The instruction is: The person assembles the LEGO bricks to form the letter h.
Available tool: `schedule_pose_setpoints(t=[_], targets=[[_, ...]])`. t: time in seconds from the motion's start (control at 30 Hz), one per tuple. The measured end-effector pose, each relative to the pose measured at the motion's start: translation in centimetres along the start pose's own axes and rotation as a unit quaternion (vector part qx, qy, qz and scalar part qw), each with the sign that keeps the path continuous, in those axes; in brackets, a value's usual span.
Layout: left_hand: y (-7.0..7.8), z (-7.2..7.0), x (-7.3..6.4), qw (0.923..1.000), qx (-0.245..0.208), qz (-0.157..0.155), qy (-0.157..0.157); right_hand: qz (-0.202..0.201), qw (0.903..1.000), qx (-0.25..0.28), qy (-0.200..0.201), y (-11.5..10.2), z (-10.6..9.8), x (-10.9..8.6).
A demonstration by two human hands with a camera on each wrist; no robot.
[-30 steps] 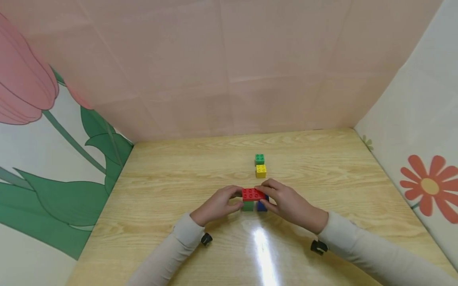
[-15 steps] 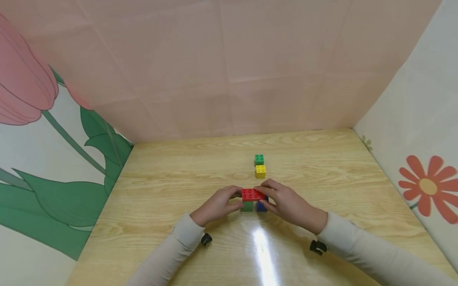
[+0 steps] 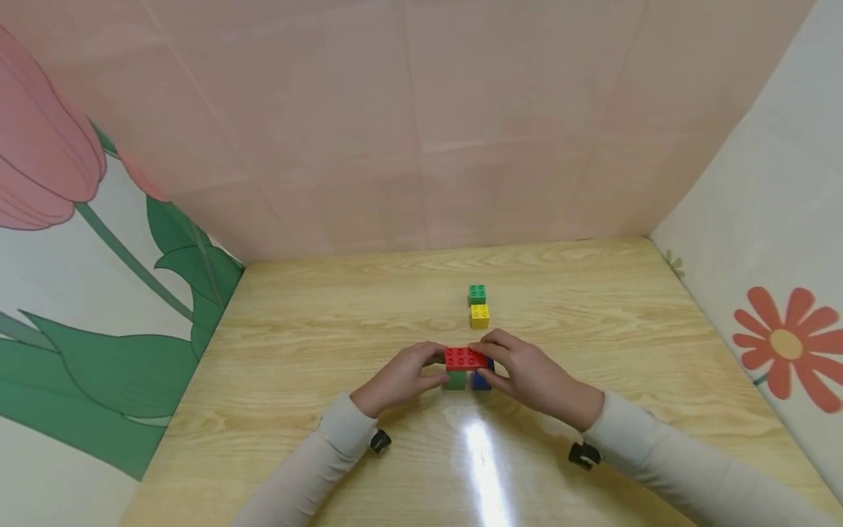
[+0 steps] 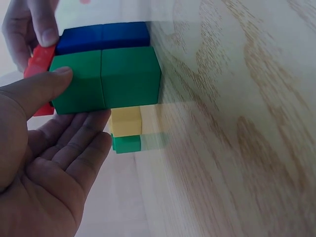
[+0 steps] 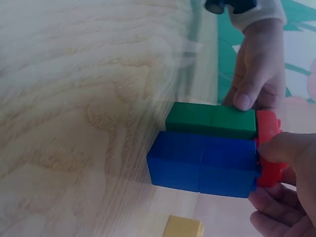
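Note:
Two stacks stand side by side on the table, each two bricks high: green bricks on the left and blue bricks on the right. A red studded brick lies across their tops like a bridge. Some blue studs show beside its edge in the right wrist view. My left hand holds the upper green brick, thumb on its near face and fingers behind. With thumb and fingers, my right hand pinches the right end of the red brick.
Behind the stacks, a yellow brick sits in front of a small green brick on the wooden table. A pink sheet closes off the back; flower-printed walls flank both sides.

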State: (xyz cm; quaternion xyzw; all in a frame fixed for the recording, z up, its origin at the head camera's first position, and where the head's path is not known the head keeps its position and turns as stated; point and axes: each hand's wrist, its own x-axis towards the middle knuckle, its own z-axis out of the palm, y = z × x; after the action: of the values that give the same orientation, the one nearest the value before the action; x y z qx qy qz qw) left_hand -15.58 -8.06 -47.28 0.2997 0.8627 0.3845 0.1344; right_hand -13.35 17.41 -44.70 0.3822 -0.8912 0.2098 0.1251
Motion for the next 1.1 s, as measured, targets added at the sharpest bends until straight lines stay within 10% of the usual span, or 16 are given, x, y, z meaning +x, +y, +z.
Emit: schedule_pose_setpoints(t=[0.43,1.1], targets=[[-0.1,0.06,-0.13,1.0,0.004,-0.008,-0.001,0.049,0.9974,0.046,-0.026,-0.03,-0.03,0.28],[-0.34,0.18,-0.02,0.9999,0.008,0.006,0.002,0.021,0.999,0.031,-0.023,0.12,-0.23,0.37]])
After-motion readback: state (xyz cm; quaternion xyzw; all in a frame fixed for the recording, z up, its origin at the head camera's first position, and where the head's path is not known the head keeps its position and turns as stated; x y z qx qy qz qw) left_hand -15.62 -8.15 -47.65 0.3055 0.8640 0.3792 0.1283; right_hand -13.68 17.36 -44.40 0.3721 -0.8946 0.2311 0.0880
